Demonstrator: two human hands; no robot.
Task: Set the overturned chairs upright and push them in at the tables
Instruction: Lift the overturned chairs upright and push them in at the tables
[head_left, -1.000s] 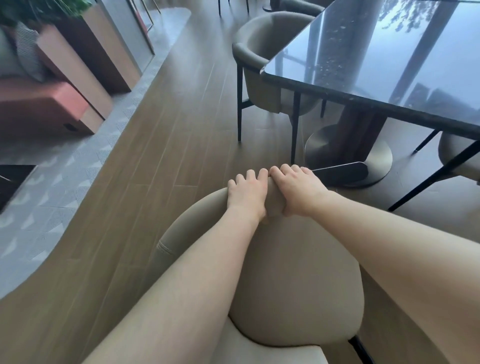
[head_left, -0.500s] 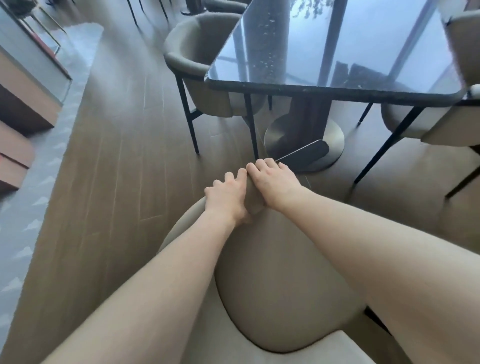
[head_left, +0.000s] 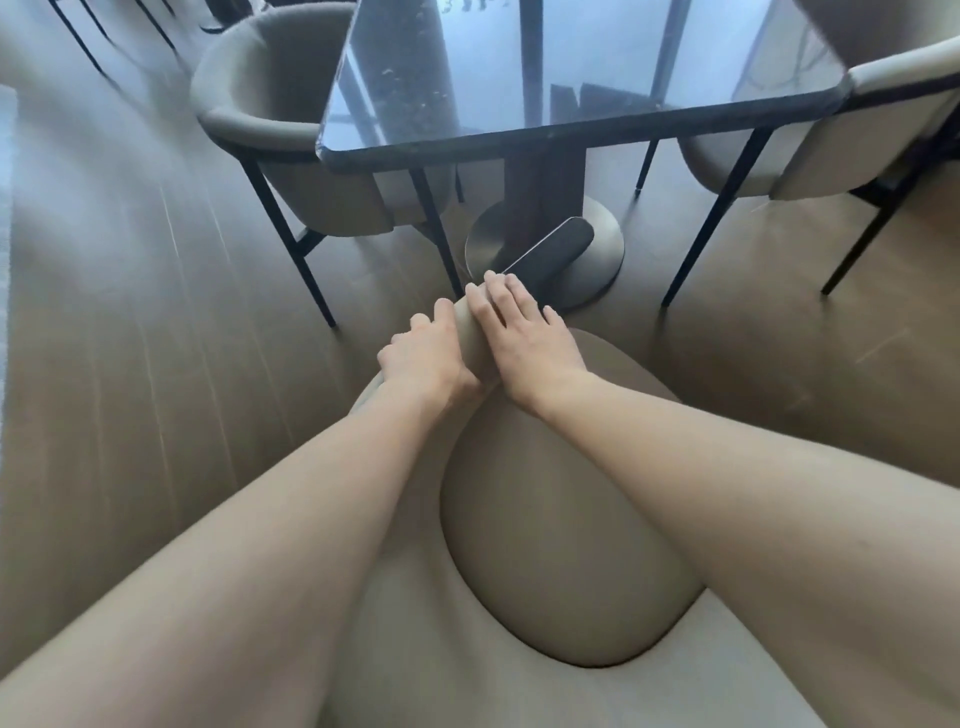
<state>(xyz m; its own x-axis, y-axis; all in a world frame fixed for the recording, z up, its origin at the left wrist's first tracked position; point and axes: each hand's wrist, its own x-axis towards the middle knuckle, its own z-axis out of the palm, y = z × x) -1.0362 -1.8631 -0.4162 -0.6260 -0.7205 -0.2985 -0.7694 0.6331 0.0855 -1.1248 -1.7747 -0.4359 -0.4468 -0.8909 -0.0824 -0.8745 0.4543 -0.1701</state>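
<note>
Now, label by label:

Change: against the pictures of a second and half a second ago, the glossy dark square table (head_left: 597, 67) fills more of the view and sits squarer ahead; the beige upholstered chair with a rounded seat cushion (head_left: 561, 519) has come closer to the table's round metal pedestal base (head_left: 602, 244).

Meaning: I judge the chair is already upright and being pushed in; it is not yet under the tabletop.

Left hand (head_left: 426, 353): curled over the chair's curved top rim, fingers (head_left: 441, 312) wrapped on the far side, holding it.

Right hand (head_left: 524, 338): laid on the same rim just beside the left, fingers stretched forward and flatter; whether they close round the rim I cannot tell.

Task's thing: the chair is directly below the camera, between both forearms, on the brown wooden plank floor (head_left: 130, 312), near the table's front edge.

Count, chairs: three in clear view, the held one, a grey tub chair on thin black legs at the table's left (head_left: 249, 104), and a pale one at its right (head_left: 883, 135); both look tucked in.

Count, tables: one.

Count, hands: two.
</note>
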